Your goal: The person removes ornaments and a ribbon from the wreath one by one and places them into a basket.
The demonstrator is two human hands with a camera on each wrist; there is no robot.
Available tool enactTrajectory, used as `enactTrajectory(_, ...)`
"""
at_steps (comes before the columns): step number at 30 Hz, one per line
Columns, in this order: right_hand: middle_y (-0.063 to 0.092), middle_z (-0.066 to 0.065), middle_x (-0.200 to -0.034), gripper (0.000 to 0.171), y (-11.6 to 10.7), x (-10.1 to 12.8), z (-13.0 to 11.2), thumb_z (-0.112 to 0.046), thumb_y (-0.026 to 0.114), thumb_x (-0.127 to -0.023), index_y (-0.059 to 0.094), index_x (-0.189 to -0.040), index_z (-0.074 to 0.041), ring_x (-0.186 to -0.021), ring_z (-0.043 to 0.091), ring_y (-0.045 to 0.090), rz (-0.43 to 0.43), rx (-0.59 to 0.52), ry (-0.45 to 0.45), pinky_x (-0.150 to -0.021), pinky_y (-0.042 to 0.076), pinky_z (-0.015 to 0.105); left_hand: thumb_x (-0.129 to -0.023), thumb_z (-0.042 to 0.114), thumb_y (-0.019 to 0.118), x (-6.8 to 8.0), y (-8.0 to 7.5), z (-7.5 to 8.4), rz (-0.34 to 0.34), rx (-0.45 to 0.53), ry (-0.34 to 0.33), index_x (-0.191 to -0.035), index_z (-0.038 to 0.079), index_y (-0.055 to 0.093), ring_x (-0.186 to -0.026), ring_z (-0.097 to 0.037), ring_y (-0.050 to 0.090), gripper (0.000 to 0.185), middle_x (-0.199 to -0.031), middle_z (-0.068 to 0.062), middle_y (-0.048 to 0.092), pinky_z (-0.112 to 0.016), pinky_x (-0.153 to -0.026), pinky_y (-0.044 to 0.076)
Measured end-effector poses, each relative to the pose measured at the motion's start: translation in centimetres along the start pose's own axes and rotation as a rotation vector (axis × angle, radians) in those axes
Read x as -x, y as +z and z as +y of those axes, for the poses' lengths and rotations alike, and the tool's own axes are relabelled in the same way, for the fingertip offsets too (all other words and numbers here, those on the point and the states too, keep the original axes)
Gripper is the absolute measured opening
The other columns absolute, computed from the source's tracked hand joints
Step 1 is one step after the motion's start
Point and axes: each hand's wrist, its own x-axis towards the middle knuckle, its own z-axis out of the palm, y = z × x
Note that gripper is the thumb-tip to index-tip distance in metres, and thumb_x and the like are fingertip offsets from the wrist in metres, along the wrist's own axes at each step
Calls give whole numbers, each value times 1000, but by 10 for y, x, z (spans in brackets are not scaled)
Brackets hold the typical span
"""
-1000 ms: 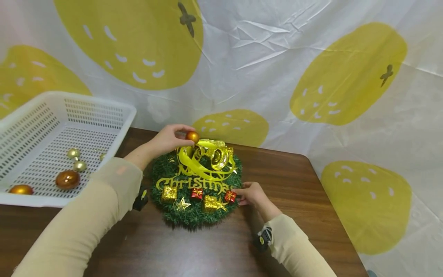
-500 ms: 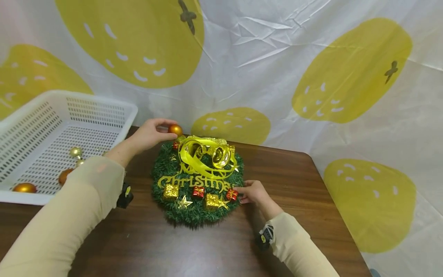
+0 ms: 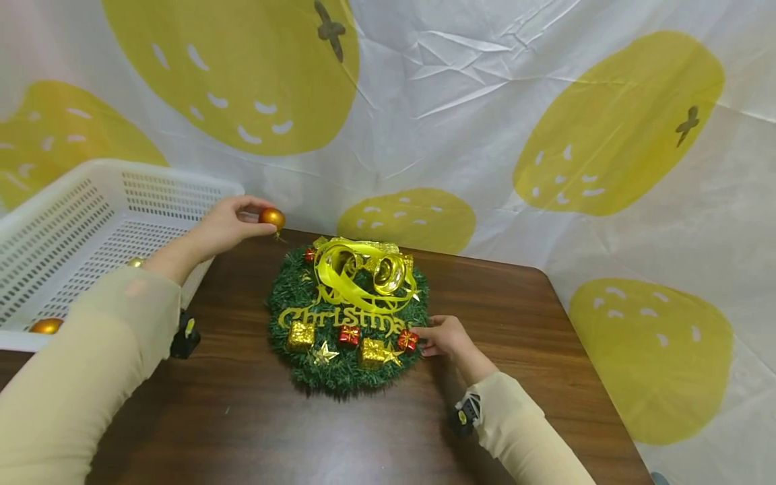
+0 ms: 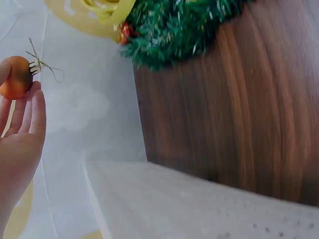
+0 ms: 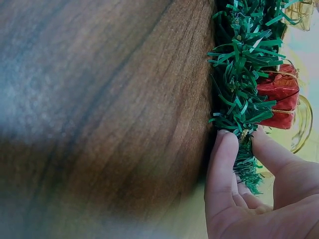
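In the head view my left hand (image 3: 224,225) pinches an orange bauble (image 3: 272,218) between thumb and fingers, held up beside the basket's right rim. Its cap and loop of thin cord show in the left wrist view. A green tinsel Christmas wreath (image 3: 339,380) lies on the table, bearing a gold "Christmas" sign (image 3: 339,319), yellow ribbon (image 3: 332,277), gold bells (image 3: 388,275), stars and small gift boxes. My right hand (image 3: 450,339) grips the wreath's right edge; in the right wrist view thumb and fingers pinch the tinsel (image 5: 241,92) beside a red gift box (image 5: 280,97).
A white perforated basket (image 3: 176,176) stands at the left, with an orange bauble (image 3: 47,326) and a gold ball (image 3: 136,262) visible inside; my left sleeve hides part of it. The brown wooden table (image 3: 485,289) ends at a fruit-printed curtain (image 3: 436,108).
My left hand has carried the orange bauble leftward from above the wreath's top to near the basket. The right hand keeps its hold on the wreath's edge.
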Motion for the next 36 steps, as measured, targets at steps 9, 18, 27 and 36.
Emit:
enactTrajectory(9,45,-2,-47,71,0,-2,0,-7,65,-86,25,-138,18,-40,7,50,-7,-6,-2,-47,53,22,-92,26,59,10,-26,-7,30,-41,-41,-138,0,40,-122,-36,47,56,-139,-23,41,-47,-101,41)
enactTrajectory(18,46,-1,-48,69,0,-3,0,-8,66,-86,27,-137,19,-44,8,52,0,-3,-10,-48,54,23,-93,36,56,20,-49,-14,66,-95,-88,-142,1,34,-127,-39,39,64,-141,-26,35,-48,-97,39)
enactTrajectory(27,48,-2,-51,70,-1,-2,0,-8,65,-87,25,-138,18,-42,7,51,-9,7,-7,-48,54,23,-89,26,62,31,-72,-37,55,-273,-169,-127,-13,44,-96,-31,58,58,-121,-34,51,-25,-72,48)
enactTrajectory(36,47,-1,-50,70,-3,-2,0,-7,66,-86,26,-138,18,-43,7,50,-1,3,-3,-48,54,23,-80,19,70,34,-80,-47,-53,-316,-299,-118,-17,48,-72,-17,56,56,-99,-25,58,-27,-61,48)
